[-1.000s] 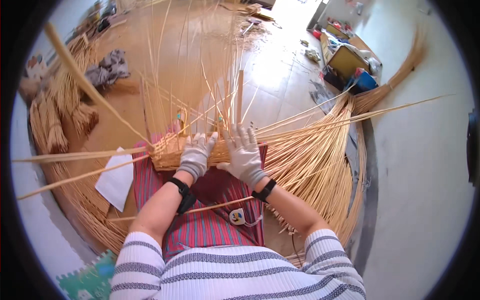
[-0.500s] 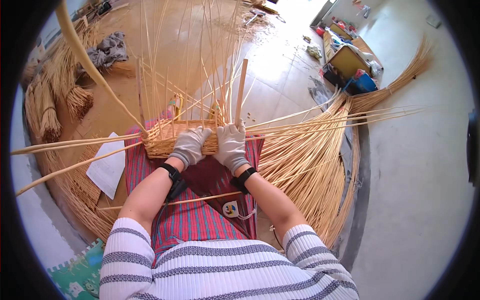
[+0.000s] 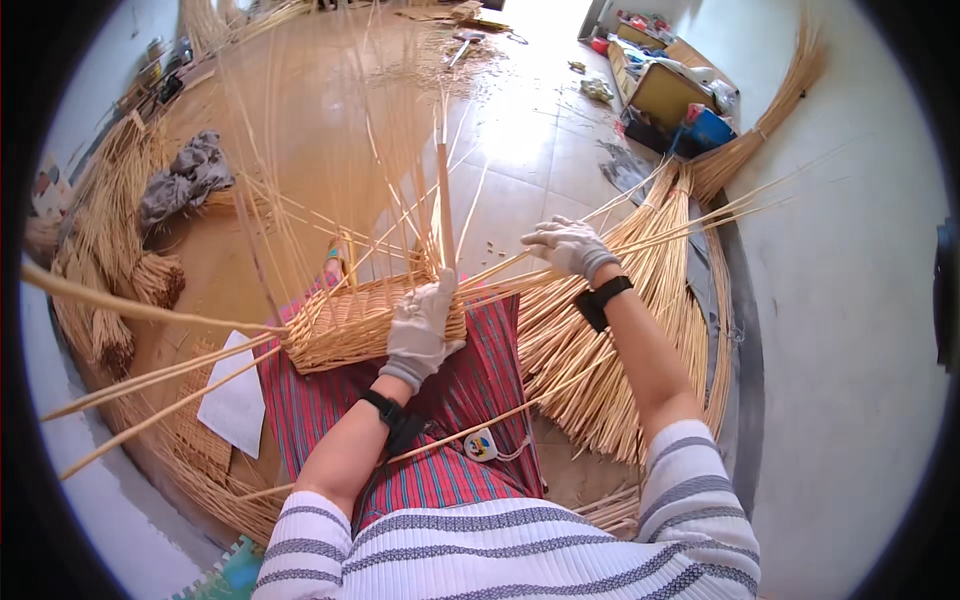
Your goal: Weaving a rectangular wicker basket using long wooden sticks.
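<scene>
A partly woven wicker basket (image 3: pixel 345 325) rests on my lap, with many upright stakes rising from it. My left hand (image 3: pixel 420 328), in a pale glove, is closed around its right end, by a thicker upright stick (image 3: pixel 445 205). Off to the right, my gloved right hand (image 3: pixel 568 247) is raised over long wicker rods (image 3: pixel 690 232) that run out from the basket. Its fingers stretch leftward, and one rod passes at or under them; contact is unclear. Thicker rods (image 3: pixel 150 378) stick out from the basket's left end.
A large bundle of wicker rods (image 3: pixel 620 340) lies on the floor at my right. More bundles (image 3: pixel 110 230) and a grey cloth (image 3: pixel 188 178) are at the left. A white sheet (image 3: pixel 235 395) lies beside my lap. Boxes and a blue container (image 3: pixel 710 130) stand at the far right.
My right hand has left the basket's right end and moved right over the long rods. My left hand has shifted right to that end. The basket has tilted, and its stakes are swaying.
</scene>
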Motion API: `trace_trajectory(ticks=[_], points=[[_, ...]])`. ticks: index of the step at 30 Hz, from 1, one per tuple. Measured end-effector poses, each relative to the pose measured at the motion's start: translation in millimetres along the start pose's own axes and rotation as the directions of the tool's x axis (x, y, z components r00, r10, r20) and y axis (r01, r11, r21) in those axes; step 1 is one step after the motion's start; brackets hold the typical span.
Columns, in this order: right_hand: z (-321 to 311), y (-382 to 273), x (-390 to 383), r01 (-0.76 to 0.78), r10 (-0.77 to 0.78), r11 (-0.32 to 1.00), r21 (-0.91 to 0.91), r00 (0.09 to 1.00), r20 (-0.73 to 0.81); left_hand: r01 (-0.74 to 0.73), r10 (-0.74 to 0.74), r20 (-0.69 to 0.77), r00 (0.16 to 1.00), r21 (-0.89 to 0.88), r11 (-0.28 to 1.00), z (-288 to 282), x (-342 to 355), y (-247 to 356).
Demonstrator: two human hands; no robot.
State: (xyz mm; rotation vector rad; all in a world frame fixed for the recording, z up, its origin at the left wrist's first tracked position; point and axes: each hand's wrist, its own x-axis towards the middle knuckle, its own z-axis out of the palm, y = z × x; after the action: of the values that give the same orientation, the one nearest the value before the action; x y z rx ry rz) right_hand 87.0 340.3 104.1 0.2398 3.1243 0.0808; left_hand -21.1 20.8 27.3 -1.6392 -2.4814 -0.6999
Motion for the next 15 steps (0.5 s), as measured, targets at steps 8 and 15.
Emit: trace_trajectory(ticks=[8, 15], points=[[89, -27, -50, -0.403, 0.425, 0.621, 0.672, 0.894, 0.143, -0.022, 0.02, 0.042, 0.999, 0.042, 0.999, -8, -4, 1], [-4, -51, -66, -0.171, 0.194, 0.981, 0.094, 0.901, -0.388, 0.008, -0.014, 0.068, 0.998, 0.079, 0.997, -10, 2, 11]])
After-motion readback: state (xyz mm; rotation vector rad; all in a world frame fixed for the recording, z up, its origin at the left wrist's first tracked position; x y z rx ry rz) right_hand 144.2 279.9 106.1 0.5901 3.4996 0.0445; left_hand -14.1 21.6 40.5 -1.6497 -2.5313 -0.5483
